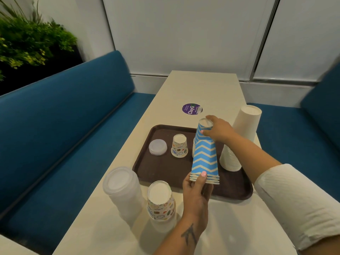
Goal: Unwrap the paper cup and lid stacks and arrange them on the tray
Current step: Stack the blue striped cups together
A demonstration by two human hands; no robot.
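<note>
Holding the blue chevron cup stack (204, 159) over the tray (161, 168), you have both hands clamped on it: left hand (196, 188) at the near rims, right hand (217, 129) at the far top. Its long axis tilts away from you.

Two bare hands and forearms of one person, seen from a head-worn camera.

The left hand (196, 190) has a pale pink polished thumbnail, and a dark line tattoo with a pointed, arrow-like shape marks the inner wrist below it. The right hand (219, 128) extends from a forearm bare to near the elbow, where a white ribbed-textured sleeve (301, 205) is pushed up.
</note>
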